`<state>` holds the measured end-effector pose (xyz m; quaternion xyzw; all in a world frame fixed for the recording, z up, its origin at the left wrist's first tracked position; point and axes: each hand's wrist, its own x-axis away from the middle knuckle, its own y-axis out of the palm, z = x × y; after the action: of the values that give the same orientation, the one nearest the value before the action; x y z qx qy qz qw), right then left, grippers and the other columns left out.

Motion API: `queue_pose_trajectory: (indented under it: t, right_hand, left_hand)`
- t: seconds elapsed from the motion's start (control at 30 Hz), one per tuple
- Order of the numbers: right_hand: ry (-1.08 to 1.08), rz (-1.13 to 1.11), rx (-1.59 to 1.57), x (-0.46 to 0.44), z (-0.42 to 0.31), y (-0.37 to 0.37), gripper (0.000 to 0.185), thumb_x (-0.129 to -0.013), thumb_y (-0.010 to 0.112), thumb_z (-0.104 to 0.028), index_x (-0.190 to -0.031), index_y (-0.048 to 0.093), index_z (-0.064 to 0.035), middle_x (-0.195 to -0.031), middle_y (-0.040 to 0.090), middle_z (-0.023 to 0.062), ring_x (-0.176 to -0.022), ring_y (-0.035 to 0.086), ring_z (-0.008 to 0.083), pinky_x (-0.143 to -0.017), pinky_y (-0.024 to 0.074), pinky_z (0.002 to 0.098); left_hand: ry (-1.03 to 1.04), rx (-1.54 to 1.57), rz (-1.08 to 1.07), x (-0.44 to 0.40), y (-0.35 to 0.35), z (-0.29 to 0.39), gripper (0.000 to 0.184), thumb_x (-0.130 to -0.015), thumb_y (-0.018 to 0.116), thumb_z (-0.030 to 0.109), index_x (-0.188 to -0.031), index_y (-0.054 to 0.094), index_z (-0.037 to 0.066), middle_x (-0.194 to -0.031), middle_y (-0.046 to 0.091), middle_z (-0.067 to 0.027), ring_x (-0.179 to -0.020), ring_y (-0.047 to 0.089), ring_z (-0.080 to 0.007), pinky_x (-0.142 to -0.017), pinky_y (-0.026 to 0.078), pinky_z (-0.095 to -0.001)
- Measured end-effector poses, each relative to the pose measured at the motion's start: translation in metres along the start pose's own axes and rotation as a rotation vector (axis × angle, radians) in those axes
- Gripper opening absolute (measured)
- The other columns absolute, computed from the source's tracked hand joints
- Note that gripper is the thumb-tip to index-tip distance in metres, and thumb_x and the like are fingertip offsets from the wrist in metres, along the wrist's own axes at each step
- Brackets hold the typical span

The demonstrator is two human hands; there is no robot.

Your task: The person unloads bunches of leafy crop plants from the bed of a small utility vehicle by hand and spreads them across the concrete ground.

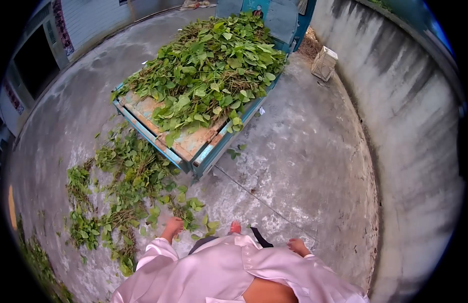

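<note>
Outdoor farm-like yard: concrete ground [309,151], stained wall [410,131], building [100,22] with doorway [36,63], vehicle bed [142,110] heaped with leafy plants [213,70].

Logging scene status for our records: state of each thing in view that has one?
left hand: nothing visible in it
right hand: nothing visible in it
flatbed: loaded, near end partly bare
heaped plants: green, leafy, piled high
scattered plants: green, in loose clumps
wall: stained
doorway: dark; open or shut unclear
</note>
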<state>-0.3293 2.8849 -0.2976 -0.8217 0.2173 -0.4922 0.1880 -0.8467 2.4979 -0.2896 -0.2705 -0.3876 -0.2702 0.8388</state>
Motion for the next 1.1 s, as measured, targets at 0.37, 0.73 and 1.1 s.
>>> queue_pose_trajectory:
  t: [0.37,0.73,1.1]
  right_hand:
    - [-0.224,0.268,-0.216,-0.234,-0.275,-0.239,0.075,-0.067,0.072,-0.042,-0.123,0.043,-0.0005,-0.112,0.055,0.0187,-0.101,0.055,0.0249,-0.083,0.0446,0.0337]
    - [-0.485,0.289,-0.216,-0.432,-0.456,-0.385,0.107,-0.06,0.073,-0.051,-0.136,0.019,0.0007,-0.133,0.034,0.0244,-0.124,0.035,0.0324,-0.1,0.0302,0.0384]
    - [-0.966,0.536,0.066,-0.61,-0.776,-0.651,0.118,-0.058,0.072,-0.057,-0.137,0.007,0.0014,-0.141,0.015,0.0235,-0.132,0.015,0.0337,-0.106,0.0192,0.0398]
  left_hand:
    - [0.043,0.371,-0.044,-0.06,0.064,0.251,0.028,-0.085,0.053,0.018,-0.107,0.045,0.003,-0.092,0.06,-0.016,-0.077,0.062,-0.0264,-0.066,0.053,-0.0378]
    - [0.258,0.634,-0.231,-0.161,0.15,0.627,0.054,-0.085,0.055,0.036,-0.12,0.036,0.0,-0.107,0.055,-0.0199,-0.094,0.058,-0.0272,-0.08,0.048,-0.0364]
    - [0.282,0.681,-0.269,-0.253,0.238,0.894,0.088,-0.078,0.059,0.049,-0.138,0.012,0.003,-0.135,0.026,-0.0244,-0.12,0.037,-0.0359,-0.094,0.038,-0.0417]
